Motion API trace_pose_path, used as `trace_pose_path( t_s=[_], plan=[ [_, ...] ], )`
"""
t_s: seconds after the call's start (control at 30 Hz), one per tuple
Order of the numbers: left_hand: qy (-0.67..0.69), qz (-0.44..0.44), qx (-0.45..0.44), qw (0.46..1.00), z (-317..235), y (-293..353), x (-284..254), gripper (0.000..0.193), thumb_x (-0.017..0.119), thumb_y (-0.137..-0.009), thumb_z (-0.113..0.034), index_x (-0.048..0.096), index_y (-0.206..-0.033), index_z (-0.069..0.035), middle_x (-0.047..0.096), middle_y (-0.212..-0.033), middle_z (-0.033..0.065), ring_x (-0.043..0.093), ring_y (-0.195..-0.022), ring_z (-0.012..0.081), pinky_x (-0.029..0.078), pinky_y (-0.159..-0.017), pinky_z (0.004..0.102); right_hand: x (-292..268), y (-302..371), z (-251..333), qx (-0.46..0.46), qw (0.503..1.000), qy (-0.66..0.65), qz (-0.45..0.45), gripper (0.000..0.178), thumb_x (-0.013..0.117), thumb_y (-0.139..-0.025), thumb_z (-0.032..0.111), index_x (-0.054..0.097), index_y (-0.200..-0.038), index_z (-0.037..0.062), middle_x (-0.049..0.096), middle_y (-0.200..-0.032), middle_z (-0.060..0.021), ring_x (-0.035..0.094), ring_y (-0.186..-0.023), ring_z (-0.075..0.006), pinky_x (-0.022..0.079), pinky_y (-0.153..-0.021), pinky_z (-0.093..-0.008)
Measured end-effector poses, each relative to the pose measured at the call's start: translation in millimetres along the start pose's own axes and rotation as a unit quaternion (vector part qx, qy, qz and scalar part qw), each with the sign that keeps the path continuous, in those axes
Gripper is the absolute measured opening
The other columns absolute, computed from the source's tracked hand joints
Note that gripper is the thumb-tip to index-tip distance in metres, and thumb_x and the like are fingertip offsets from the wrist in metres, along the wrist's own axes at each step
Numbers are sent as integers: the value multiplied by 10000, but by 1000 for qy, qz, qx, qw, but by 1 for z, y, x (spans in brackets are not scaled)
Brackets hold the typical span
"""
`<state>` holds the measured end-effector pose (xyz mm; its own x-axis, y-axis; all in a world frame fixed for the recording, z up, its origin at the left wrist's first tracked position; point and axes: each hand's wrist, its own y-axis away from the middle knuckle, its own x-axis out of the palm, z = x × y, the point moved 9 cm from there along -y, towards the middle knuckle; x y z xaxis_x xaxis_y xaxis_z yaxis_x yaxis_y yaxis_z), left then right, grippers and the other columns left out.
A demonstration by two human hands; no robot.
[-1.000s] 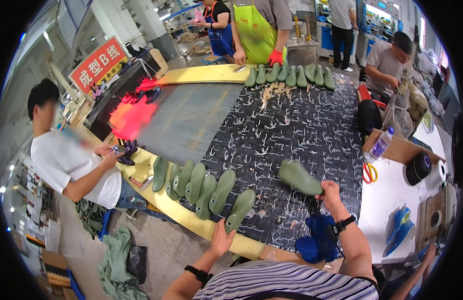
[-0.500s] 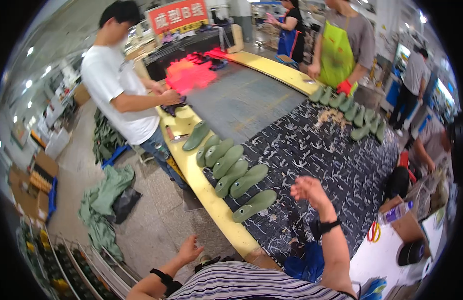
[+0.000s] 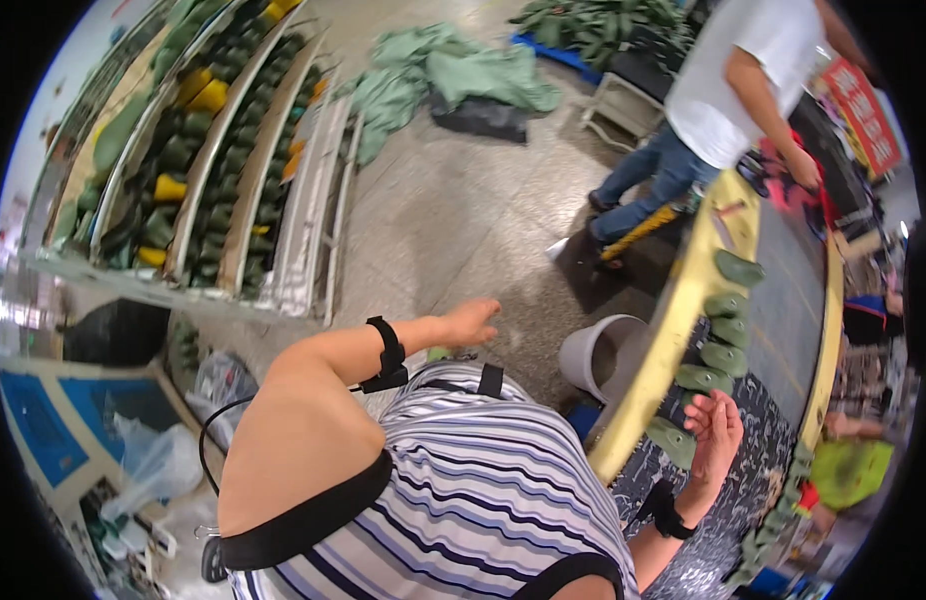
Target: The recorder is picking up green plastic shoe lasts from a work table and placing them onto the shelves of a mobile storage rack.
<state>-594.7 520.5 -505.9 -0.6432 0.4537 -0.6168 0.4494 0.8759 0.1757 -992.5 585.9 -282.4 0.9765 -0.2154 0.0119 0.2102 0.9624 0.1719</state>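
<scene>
Right hand (image 3: 715, 430) nearer edge-crosswise last (image 3: 669, 441)

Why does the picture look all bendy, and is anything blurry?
Head view: the near yellow board bows because a fisheye lens bends straight edges, and the corners go black; head view, right side: the lime apron and far row of green foot shapes look smeary; head view, left rim: whitish glare.
</scene>
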Motion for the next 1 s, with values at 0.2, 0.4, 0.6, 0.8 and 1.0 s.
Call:
trace_pose_path(
  t_s=[0.2, 0.4, 0.6, 0.8, 1.0],
  plan=[
    [16, -173, -168, 970, 127, 113, -105, 467, 646, -713, -204, 547, -1127, -11, 620, -1015, 191, 599, -923, 338, 472, -811, 424, 193, -84, -12, 40, 985, 10, 170, 273, 481, -966, 180, 523, -1130, -34, 649, -944, -143, 649, -772, -182, 520, -630, -255],
    [16, -388, -332, 860, 184, 260, -210, 388, 631, -739, -141, 576, -1102, -14, 631, -942, 151, 624, -785, 264, 504, -714, 361, 383, -117, -16, 58, 939, 42, 337, 277, 497, -959, 184, 542, -1121, -37, 659, -929, -137, 658, -769, -179, 528, -622, -255],
    [53, -646, -423, 633, 190, 427, -238, 217, 599, -772, -103, 630, -955, 10, 659, -815, 163, 643, -736, 263, 503, -679, 349, 531, -117, -18, 54, 866, 101, 487, 276, 512, -954, 190, 548, -1107, -37, 657, -916, -127, 658, -760, -168, 521, -613, -239],
    [-36, -760, -450, 468, 162, 508, -249, 185, 600, -808, -104, 629, -952, 7, 666, -802, 122, 630, -725, 171, 485, -676, 291, 668, -103, -13, -8, 772, 159, 615, 279, 498, -960, 206, 546, -1118, -19, 653, -928, -120, 651, -780, -164, 499, -643, -249],
    [-36, -811, -449, 374, 160, 521, -272, 385, 621, -804, -138, 527, -1140, 25, 615, -987, 142, 588, -866, 200, 463, -777, 302, 774, -82, -14, -32, 724, 155, 671, 262, 512, -947, 199, 573, -1069, -25, 653, -904, -108, 647, -773, -152, 502, -653, -256]
  ],
)
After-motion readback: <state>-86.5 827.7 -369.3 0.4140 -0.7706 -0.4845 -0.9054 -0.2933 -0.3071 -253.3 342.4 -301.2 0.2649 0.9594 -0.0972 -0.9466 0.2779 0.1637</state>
